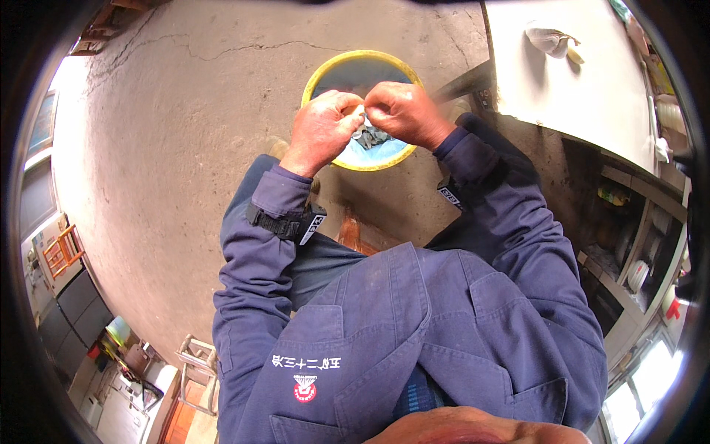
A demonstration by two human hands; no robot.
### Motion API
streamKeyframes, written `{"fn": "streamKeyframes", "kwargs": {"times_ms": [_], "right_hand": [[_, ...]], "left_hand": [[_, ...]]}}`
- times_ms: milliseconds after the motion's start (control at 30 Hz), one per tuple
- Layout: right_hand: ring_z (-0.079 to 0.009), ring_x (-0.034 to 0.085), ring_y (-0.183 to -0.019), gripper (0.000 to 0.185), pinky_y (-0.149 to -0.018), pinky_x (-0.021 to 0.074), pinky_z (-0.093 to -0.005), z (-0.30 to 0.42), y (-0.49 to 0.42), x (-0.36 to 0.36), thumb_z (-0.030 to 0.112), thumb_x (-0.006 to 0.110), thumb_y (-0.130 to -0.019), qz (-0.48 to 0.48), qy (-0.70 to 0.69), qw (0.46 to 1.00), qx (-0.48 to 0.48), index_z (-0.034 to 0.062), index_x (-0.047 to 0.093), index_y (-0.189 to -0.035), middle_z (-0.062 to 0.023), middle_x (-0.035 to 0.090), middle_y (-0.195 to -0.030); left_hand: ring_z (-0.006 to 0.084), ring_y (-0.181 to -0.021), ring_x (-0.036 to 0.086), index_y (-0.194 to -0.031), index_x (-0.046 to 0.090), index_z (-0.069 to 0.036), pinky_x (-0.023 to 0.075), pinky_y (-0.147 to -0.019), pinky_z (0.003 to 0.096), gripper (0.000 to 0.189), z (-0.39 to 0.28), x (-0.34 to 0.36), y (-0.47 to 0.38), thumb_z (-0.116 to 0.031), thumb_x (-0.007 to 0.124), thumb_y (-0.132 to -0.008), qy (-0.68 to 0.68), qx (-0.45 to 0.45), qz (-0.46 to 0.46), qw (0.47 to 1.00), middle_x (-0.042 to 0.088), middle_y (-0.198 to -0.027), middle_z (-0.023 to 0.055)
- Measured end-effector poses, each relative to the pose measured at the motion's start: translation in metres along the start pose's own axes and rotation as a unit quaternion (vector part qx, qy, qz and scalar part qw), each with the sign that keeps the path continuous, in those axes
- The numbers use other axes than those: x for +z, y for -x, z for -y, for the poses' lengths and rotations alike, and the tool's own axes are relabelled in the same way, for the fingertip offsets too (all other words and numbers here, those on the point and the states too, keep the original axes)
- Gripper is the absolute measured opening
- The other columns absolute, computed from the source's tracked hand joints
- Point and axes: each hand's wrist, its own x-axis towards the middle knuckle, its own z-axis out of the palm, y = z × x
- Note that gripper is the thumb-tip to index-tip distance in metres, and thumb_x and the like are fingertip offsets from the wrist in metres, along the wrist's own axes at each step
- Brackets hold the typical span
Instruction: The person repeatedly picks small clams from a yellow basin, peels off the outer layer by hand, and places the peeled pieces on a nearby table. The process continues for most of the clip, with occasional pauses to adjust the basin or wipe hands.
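Observation:
Both hands meet above a round bin (327, 62) with a yellow rim, lined with a bluish plastic bag and holding dark and pale scraps. My left hand (324, 125) pinches a small pale piece (358, 110), perhaps a garlic clove, between thumb and fingers. Against the right side of that piece, my right hand (405, 114) has its thumb and fingertips closed; whether it grips the piece too is hidden. On the white tabletop at the upper right lie a garlic bulb (546, 41) and a separate pale clove (575, 54).
The white table (582, 105) stands close on my right, its edge beside my right knee. Shelves (627, 238) with dishes are below it. A wooden stool (352, 230) shows between my legs. A small chair frame (197, 372) stands at the lower left on the cracked concrete floor (183, 139).

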Motion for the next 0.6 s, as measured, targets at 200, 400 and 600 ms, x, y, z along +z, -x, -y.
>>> {"fn": "streamKeyframes", "kwargs": {"times_ms": [200,400,600], "right_hand": [[-0.0187,0.064,-0.063,0.012,-0.059,0.0515,-0.0314,0.004,-0.001,-0.001,0.014,0.069,-0.082,-0.032,-0.101,0.987,0.117,0.0015,0.066,-0.082,-0.0104,0.067,-0.072],[-0.007,0.059,-0.067,0.007,-0.062,0.0492,-0.0235,-0.002,0.0,-0.003,0.007,0.062,-0.085,-0.042,-0.18,0.958,0.217,0.0002,0.064,-0.086,-0.0007,0.063,-0.073],[-0.0077,0.059,-0.065,0.007,-0.06,0.0492,-0.0241,-0.012,0.002,-0.002,0.007,0.059,-0.087,-0.044,-0.182,0.948,0.256,0.0006,0.061,-0.085,-0.0012,0.061,-0.072]], "left_hand": [[0.0219,-0.084,0.067,-0.103,0.071,-0.003,0.0532,-0.075,0.0327,0.021,-0.001,0.004,-0.001,-0.014,0.07,-0.085,0.145,-0.029,-0.006,0.989,0.07,-0.093,0.0103],[0.0106,-0.077,0.063,-0.116,0.064,0.001,0.0524,-0.068,0.0244,0.026,-0.001,0.006,-0.003,-0.013,0.065,-0.095,0.366,-0.14,0.003,0.92,0.069,-0.092,0.0029],[0.0048,-0.054,0.054,-0.119,0.062,-0.002,0.0444,-0.047,0.0197,0.027,0.0,-0.003,-0.008,-0.015,0.064,-0.096,0.517,-0.203,-0.032,0.831,0.069,-0.096,0.0039]]}}
